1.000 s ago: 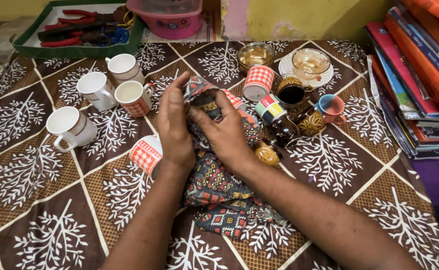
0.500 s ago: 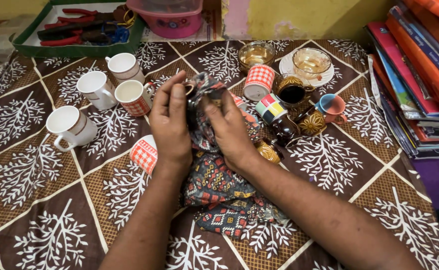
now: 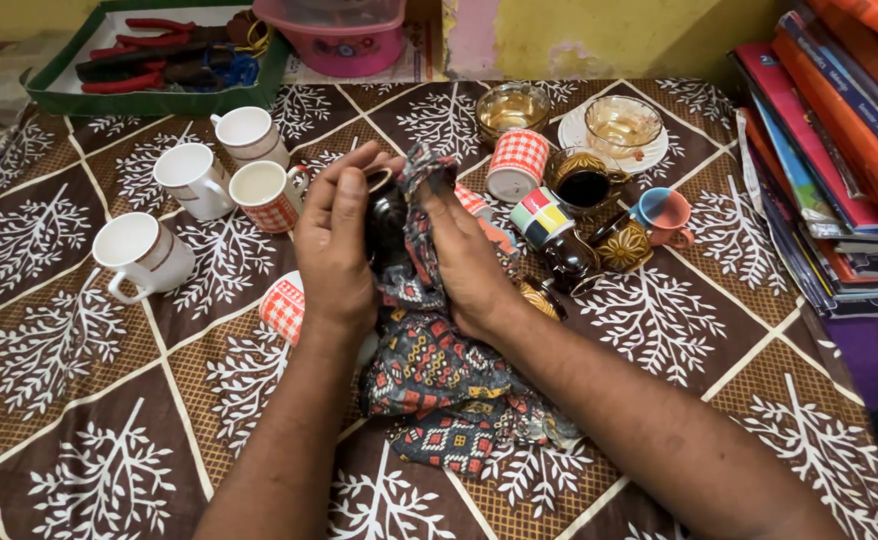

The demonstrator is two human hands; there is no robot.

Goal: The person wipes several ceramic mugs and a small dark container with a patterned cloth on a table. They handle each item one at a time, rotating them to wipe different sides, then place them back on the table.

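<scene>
Dark brown glazed ceramic cup, held above the brown tree-patterned tablecloth, gripped by the closed left hand; right hand presses a multicoloured patterned cloth against it. Green tray holds red-handled pliers; clear glass bowl appears empty.

Table, patterned cloth: mugs, books.

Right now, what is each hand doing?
Left hand: closed around a dark cup.
Right hand: pressing a patterned cloth against that cup.
</scene>
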